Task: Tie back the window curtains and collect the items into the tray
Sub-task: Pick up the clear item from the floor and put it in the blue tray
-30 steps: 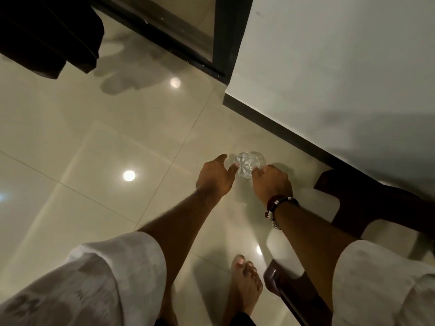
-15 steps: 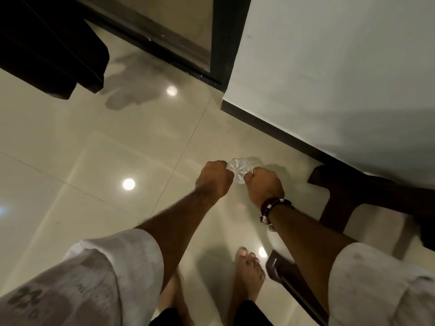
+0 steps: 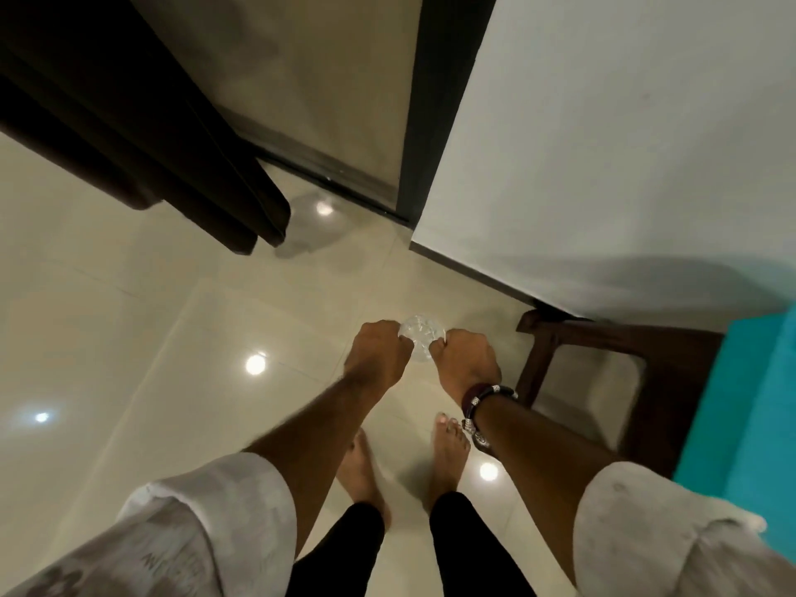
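Note:
A small clear cut-glass tumbler (image 3: 421, 341) is held between both hands above the tiled floor. My left hand (image 3: 377, 357) grips its left side with curled fingers. My right hand (image 3: 467, 364), with a dark beaded bracelet at the wrist, grips its right side. A dark brown curtain (image 3: 142, 135) hangs at the upper left, its hem just above the floor. No tray is in view.
A glass door with a dark frame (image 3: 415, 122) stands ahead. A white wall (image 3: 603, 144) with dark skirting runs to the right. A dark wooden chair (image 3: 603, 372) with a turquoise cushion (image 3: 749, 424) stands at the right. My bare feet (image 3: 448, 445) are on glossy cream tiles.
Both hands closed on the glass and lifted it from the floor. The view tilted up as I rose, so the curtain, the door and the turquoise cushion came into sight.

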